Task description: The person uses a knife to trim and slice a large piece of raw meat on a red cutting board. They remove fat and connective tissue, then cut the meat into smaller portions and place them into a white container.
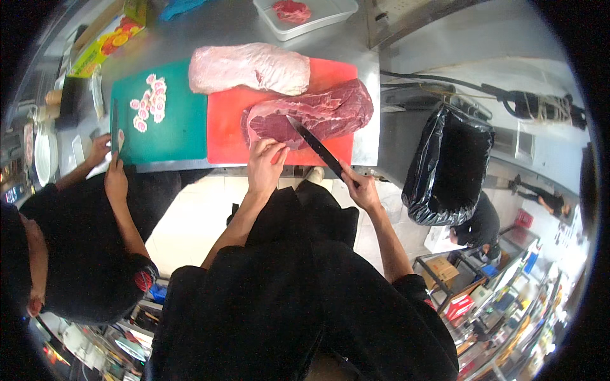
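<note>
A large dark-red piece of raw meat (329,107) lies on the red cutting board (228,143). My left hand (266,164) pinches its near edge with thumb and fingers bent together. In my right hand (362,188) is the handle of a long dark-bladed knife (317,145); its tip rests against the cut face of the meat. Behind, a second piece of raw meat (248,69), covered in pale fat, lies across the red board and the edge of the green cutting board (181,133).
A co-worker's hands (114,176) hold a knife by the green board, beside pink-and-white fish cake slices (156,97). A white plastic tub (329,19) holds red meat at the back. On the right stands a bin lined with a black bag (448,162).
</note>
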The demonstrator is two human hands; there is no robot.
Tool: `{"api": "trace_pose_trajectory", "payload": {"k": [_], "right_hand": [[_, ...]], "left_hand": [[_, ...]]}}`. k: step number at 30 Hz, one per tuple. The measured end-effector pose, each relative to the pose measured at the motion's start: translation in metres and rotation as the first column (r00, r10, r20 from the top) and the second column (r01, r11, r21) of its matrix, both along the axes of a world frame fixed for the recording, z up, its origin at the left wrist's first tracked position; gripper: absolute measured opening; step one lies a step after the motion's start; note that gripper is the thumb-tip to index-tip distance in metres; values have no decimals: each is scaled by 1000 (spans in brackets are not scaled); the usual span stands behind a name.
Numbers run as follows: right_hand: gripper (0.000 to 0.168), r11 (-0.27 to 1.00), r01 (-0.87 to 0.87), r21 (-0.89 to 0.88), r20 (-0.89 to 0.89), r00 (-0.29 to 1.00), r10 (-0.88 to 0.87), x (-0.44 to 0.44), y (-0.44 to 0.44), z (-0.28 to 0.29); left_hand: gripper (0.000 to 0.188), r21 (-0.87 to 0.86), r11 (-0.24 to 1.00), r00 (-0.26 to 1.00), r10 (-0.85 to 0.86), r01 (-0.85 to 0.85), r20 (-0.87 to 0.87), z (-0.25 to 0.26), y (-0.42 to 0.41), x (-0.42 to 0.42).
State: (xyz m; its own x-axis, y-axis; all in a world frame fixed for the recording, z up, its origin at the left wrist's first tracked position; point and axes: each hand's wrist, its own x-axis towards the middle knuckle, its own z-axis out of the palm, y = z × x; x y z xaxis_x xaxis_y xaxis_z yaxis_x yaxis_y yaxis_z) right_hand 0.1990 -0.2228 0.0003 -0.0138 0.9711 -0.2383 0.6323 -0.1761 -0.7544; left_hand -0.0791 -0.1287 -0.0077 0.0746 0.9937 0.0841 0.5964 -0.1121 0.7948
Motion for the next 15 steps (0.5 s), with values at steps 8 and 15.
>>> {"api": "trace_pose_trajectory", "payload": {"k": [8, 15], "right_hand": [[42, 983, -108, 149, -34, 993, 114, -10, 21, -13], [44, 979, -124, 164, 43, 992, 119, 1, 7, -10]], "left_hand": [[15, 120, 972, 979, 205, -203, -1, -7, -20, 21], [15, 134, 952, 961, 276, -275, 14, -7, -19, 29]]}}
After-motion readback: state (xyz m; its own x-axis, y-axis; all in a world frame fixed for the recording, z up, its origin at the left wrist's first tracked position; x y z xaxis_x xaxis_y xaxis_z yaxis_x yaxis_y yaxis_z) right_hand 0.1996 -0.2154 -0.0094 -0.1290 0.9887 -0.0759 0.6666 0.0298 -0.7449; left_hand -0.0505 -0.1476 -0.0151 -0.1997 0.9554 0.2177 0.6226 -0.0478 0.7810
